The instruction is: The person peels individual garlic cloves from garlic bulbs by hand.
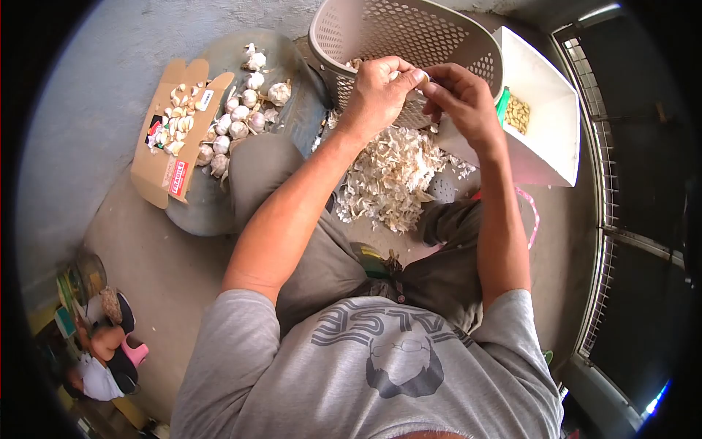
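Both hands meet over the near rim of the grey perforated basket (417, 33). My left hand (384, 91) is closed, thumb and fingers pinching a small pale piece that looks like a garlic clove (423, 79). My right hand (462, 95) is closed around the other side of that piece, its fingertips touching it. Below them lies a heap of dry garlic skins (387, 175). To the left, whole garlic bulbs (238, 113) sit on a grey-blue surface beside an open cardboard box (150, 172) holding loose cloves (175, 124).
A white foam box (548, 146) at the right holds many peeled cloves (517, 115), with something green at its edge. A pink strap (532, 212) lies on the floor. Mixed items, one a pink object (135, 351), are at lower left. A metal-framed screen (596, 183) runs along the right.
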A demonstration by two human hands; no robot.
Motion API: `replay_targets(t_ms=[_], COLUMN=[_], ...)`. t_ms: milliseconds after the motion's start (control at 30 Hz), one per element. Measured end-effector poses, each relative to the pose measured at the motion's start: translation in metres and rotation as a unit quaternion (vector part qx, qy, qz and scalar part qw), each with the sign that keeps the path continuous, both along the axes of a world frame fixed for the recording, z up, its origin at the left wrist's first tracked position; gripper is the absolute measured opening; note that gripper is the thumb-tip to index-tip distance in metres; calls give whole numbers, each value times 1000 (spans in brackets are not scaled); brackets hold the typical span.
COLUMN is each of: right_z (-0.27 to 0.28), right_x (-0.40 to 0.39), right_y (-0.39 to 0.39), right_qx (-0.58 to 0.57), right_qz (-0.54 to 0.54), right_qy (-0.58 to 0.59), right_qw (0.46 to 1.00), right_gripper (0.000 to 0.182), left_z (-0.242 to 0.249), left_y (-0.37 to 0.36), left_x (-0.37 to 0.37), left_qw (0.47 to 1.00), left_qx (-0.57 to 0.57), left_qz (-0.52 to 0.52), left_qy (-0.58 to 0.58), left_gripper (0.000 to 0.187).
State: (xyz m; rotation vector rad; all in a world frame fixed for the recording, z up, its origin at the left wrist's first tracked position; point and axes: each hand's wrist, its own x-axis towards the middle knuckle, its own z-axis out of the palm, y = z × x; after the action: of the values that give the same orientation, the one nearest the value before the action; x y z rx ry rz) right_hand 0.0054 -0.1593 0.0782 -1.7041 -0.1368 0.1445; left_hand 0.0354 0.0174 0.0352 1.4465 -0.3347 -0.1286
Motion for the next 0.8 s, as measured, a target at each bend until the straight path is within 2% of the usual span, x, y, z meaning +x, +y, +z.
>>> replay_targets(t_ms=[33,100,233,300,333,433,500,600,700,800], right_z=[-1,2,-5,-8,-4,0,0,-3,2,-4], right_x=[-1,-3,-2,-2,-3,2,4,2,-2,-1], right_y=[4,12,17,15,12,0,3,9,11,13], right_qx=[-47,-55,-3,33,65,35,-28,-120,-111,-6], right_qz=[-15,-49,-45,-28,-27,-41,-45,-56,-69,-84], right_qy=[-31,-36,-48,-51,-13,-1,-34,-99,-29,5], right_qw=[998,997,998,998,997,999,998,986,991,996], right_gripper=[19,17,14,12,11,13,17,23,20,20], left_z=[2,7,-1,1,6,9,10,12,12,11], left_y=[-2,-3,-3,-2,1,-2,-10,-10,-11,-13], left_x=[-3,-9,-8,-8,-10,-11,-16,-23,-25,-26], left_qw=[999,994,989,995,997,998,990,965,959,960], left_qx=[-26,-78,-112,-71,-40,29,43,156,184,165], left_qz=[-2,-3,-7,8,14,50,84,110,112,124], left_qy=[27,79,99,74,62,-24,-107,-178,-186,-188], left_gripper=[22,22,21,19,18,16,13,9,6,6])
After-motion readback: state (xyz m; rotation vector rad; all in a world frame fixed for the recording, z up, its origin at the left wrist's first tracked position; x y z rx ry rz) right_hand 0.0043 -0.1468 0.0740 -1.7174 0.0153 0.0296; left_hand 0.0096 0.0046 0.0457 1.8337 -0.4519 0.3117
